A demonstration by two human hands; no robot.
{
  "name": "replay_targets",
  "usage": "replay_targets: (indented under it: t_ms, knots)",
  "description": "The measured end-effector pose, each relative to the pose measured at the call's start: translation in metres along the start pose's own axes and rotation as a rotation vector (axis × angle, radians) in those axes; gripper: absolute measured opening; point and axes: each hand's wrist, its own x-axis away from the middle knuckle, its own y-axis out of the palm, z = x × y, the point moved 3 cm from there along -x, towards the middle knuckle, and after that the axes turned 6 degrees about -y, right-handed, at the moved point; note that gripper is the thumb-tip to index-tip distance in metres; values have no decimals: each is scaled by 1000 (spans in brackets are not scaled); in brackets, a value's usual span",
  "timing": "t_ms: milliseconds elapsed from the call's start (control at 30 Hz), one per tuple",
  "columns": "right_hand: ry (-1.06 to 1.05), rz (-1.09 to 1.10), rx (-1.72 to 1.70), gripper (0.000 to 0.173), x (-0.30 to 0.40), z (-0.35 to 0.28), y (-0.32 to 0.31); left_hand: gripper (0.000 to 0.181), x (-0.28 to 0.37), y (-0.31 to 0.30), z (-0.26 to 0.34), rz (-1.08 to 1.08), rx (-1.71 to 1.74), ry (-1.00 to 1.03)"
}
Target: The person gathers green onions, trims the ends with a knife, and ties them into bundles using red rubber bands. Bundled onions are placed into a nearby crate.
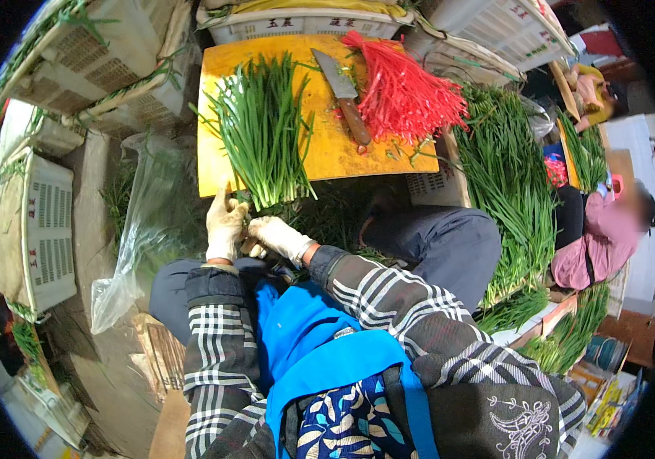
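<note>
Before me is a yellow board [327, 155] bearing a loose bundle of garlic chives [264, 132]. The pale cut ends point towards me and stick out past the board's near edge. My left hand [226, 225], in a whitish glove, is just below those ends, with one finger raised near the board's corner. Close beside it is my right hand [281, 236], gloved too, its fingers bent towards the left hand. Whether anything thin is between the fingers is hidden. A knife [339, 80] with a wooden handle lies right of the bundle, next to a heap of red plastic strips [402, 92].
Chives are piled high [505, 189] on my right. A clear plastic bag [149, 212] hangs left of the board. White plastic crates [52, 229] stand at left and behind the board. A person in a pink top [597, 235] sits at far right.
</note>
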Motion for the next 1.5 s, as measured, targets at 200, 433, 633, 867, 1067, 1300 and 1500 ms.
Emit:
replay_targets:
  t_ms: [200, 433, 633, 867, 1067, 1300, 1500]
  knots:
    - [358, -228, 5, 28, 47, 4, -9, 50, 56, 21, -62, 68, 416, -314]
    - [109, -74, 1008, 33, 173, -40, -58, 39, 96, 104, -138, -458, 483, -732]
    - [-228, 576, 622, 40, 338, -111, -119, 31, 89, 104, -92, -270, -20, -688]
    - [-50, 1665, 722, 17, 585, -33, -242, 53, 68, 98, -47, -309, 48, -378]
    - [505, 1520, 1033, 63, 646, 42, -294, 58, 151, 212, 122, -588, 53, -28]
    - [636, 1422, 820, 53, 641, 30, -315, 78, 222, 374, 166, -1173, -48, -133]
    - [290, 1328, 561, 36, 663, 19, -349, 50, 258, 444, 146, -1448, -114, -226]
